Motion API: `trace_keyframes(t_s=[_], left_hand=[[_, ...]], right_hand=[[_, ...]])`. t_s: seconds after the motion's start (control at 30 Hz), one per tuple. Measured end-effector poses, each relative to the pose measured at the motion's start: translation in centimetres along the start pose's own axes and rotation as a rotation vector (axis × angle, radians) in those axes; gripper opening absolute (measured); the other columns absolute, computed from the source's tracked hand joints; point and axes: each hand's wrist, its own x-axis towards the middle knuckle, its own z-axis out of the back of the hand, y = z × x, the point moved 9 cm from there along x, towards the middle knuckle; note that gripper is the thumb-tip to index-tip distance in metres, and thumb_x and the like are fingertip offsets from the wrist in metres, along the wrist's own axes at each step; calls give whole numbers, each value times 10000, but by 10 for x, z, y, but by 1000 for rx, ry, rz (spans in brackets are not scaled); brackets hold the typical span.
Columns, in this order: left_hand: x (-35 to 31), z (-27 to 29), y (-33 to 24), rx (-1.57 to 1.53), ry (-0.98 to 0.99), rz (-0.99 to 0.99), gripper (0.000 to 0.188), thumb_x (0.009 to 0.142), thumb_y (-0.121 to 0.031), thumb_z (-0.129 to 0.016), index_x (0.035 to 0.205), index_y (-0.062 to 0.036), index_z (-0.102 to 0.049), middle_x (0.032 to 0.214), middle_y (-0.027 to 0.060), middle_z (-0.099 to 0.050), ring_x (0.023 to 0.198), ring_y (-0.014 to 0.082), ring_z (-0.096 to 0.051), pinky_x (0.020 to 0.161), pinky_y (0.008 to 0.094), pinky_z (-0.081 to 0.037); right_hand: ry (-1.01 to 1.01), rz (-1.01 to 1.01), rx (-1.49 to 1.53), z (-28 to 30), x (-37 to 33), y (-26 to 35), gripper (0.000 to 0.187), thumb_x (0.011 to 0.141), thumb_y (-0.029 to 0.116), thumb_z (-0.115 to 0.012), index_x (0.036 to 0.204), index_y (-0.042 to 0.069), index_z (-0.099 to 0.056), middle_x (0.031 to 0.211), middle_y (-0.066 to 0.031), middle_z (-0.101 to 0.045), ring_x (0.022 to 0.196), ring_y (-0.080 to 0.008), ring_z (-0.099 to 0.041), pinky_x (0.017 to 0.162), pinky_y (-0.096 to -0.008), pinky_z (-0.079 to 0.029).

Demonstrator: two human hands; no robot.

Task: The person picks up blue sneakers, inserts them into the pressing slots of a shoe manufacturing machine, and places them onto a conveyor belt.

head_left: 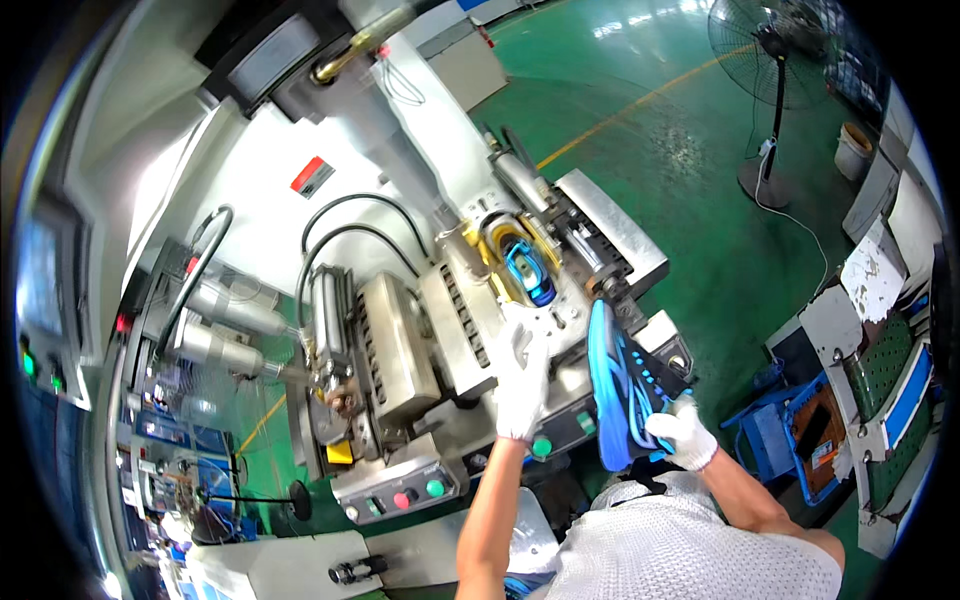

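Observation:
My right hand (685, 435), in a white glove, grips a blue and black sports shoe (620, 385) near its lower end. The shoe is tilted on its side, its blue sole facing left. My left hand (523, 375), also gloved in white, reaches over the front of a metal press machine (460, 330). Its fingers point away from me, seem stretched out and show nothing held. Just beyond them, a second blue shoe (530, 272) sits in a yellow-edged holder of the machine, its opening facing up.
A control box (400, 492) with red and green buttons is at the machine's front left. Black hoses (365, 200) arch over the metal blocks. To the right stand a blue crate (790, 440) and a rack (890, 430). A floor fan (775, 100) and bucket (853, 152) are farther back.

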Motion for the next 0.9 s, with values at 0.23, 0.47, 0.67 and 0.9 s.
trace_keyframes(t_s=[0.23, 0.47, 0.67, 0.9], left_hand=[[189, -55, 110, 501, -214, 273, 620, 802, -385, -775, 1182, 52, -554, 1149, 259, -673, 1081, 377, -661, 940, 426, -498], [239, -69, 127, 366, 19, 381, 359, 763, -142, -764, 1044, -23, -575, 990, 131, -697, 858, 232, -681, 775, 360, -553], [162, 16, 29, 316, -11, 348, 364, 819, -183, -792, 1109, 4, -676, 1031, 86, -720, 869, 143, -661, 802, 320, -545], [-53, 121, 6, -17, -11, 285, 591, 754, -62, -778, 1300, -9, -557, 1121, 98, -680, 953, 161, -634, 866, 332, -538]], right_hand=[[-281, 114, -460, 62, -48, 74, 433, 794, 92, -734, 1199, -40, -660, 1094, -61, -714, 960, -162, -661, 883, -358, -551], [-539, -170, -527, 100, -66, 37, 294, 796, 182, -792, 964, -26, -670, 888, -57, -677, 713, -126, -629, 689, -306, -565], [-495, 112, -638, 45, -10, 88, 276, 783, 207, -810, 676, 38, -621, 661, 11, -595, 587, -96, -525, 569, -313, -446], [-8, 109, -371, -94, 197, 118, 310, 846, 75, -750, 1113, -6, -616, 873, -57, -693, 733, -98, -634, 629, -266, -527]])
